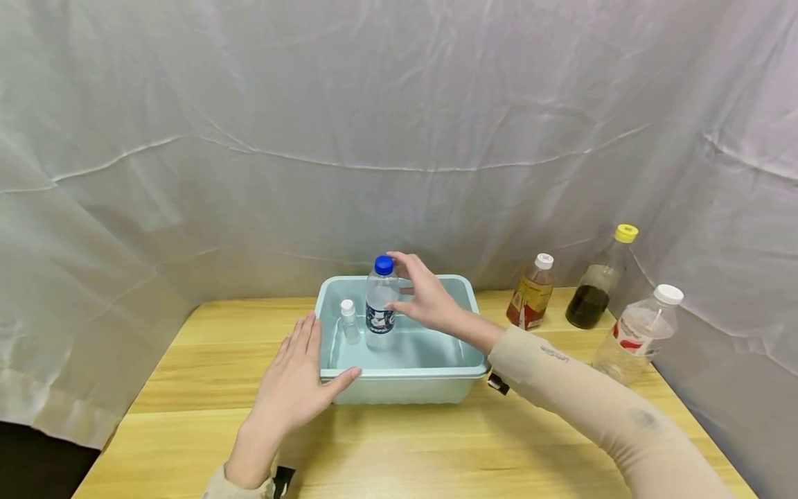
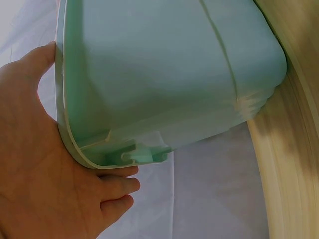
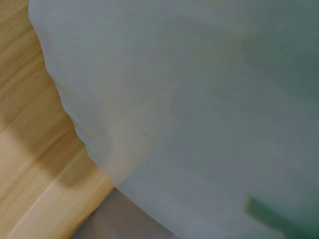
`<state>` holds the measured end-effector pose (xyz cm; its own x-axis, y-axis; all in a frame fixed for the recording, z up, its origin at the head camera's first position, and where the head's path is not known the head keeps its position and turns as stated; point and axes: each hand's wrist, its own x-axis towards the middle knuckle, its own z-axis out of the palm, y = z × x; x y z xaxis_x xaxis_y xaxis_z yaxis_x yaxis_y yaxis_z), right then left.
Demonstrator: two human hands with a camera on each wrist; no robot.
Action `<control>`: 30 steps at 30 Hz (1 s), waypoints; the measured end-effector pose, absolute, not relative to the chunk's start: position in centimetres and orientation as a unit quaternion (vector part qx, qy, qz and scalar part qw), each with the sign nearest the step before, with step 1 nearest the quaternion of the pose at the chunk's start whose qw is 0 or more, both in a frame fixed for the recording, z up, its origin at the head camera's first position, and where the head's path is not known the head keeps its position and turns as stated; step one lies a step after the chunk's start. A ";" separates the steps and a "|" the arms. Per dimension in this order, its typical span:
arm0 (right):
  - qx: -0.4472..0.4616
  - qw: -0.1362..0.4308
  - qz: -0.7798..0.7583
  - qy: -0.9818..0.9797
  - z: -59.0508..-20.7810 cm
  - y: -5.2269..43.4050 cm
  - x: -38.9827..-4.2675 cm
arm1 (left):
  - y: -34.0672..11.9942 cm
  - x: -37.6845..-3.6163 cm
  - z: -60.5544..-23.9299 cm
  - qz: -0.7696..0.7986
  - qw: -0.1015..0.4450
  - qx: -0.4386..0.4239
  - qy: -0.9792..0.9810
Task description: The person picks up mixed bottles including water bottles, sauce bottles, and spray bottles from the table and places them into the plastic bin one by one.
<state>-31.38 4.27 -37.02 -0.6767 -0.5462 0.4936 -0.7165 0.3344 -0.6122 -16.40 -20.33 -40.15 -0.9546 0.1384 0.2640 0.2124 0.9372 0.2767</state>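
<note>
My left hand [image 1: 293, 381] rests against the near left corner of a pale blue-green plastic basin [image 1: 399, 389], fingers straight along the left side and thumb at the near rim. In the left wrist view that hand [image 2: 55, 174] touches the basin's rim [image 2: 61, 94]. Inside the basin, a clear Pepsi bottle [image 1: 379, 294] with a blue cap and dark blue label stands upright. My right hand [image 1: 427, 294] holds this bottle from the right, thumb across its front; the other fingertips are partly hidden. Left of it in the basin is a small clear bottle [image 1: 350, 324] with a white cap.
Right of the basin on the wooden table [image 1: 411, 450] stand a red-and-yellow-labelled bottle [image 1: 530, 298], a yellow-capped bottle of dark liquid [image 1: 589, 301] and a clear white-capped bottle [image 1: 639, 333]. A grey curtain [image 1: 399, 138] hangs behind. The right wrist view shows mostly the basin's outer wall [image 3: 174, 109].
</note>
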 end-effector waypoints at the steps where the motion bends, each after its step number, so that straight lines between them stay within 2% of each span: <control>1: 0.390 0.097 0.423 -0.812 -37.0 4.2 -31.4 | -20.3 -16.4 -40.2 -0.153 0.121 -0.090 -0.977; 15: 0.406 0.087 0.396 -0.819 -37.2 3.7 -31.8 | -20.2 -16.3 -40.2 -0.152 0.125 -0.092 -0.976; 30: 0.410 0.111 0.362 -0.830 -37.3 4.1 -32.1 | -20.3 -16.3 -40.2 -0.152 0.124 -0.094 -0.976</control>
